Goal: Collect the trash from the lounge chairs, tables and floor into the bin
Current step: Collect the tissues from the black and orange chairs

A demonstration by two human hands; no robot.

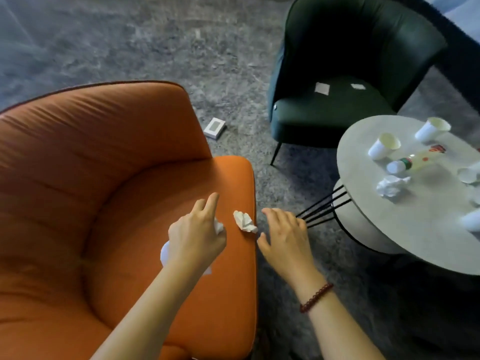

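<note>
Two bare hands are seen from above, held over the seat of an orange armchair [104,178]. A white tissue [219,226] is gripped in the left hand [197,237]. Some fingers are curled round it, two fingers are held out straight, and bits of white show on both sides of the palm.

Just right of that grip, a crumpled paper [244,220] lies on the front edge of the seat, between the two hands. Whether it is touched by either hand cannot be told. The right hand [285,237] is held just right of this paper, fingers loosely spread and nothing held, past the seat's edge and above the grey carpet [130,48]. A dark red bead bracelet [315,297] is worn on that wrist.

Ahead of the left hand, well apart from it, a small white box [214,128] lies on the carpet. Beyond the right hand a dark green chair [337,118] stands, with two small pale paper scraps [322,88] on its seat.

To the right of the right hand, a round grey table [415,216] is set. On it, a paper ball [392,185] lies nearest that hand. Behind the ball a bottle [415,161] lies flat and two white paper cups [384,146] are tipped over.
</note>
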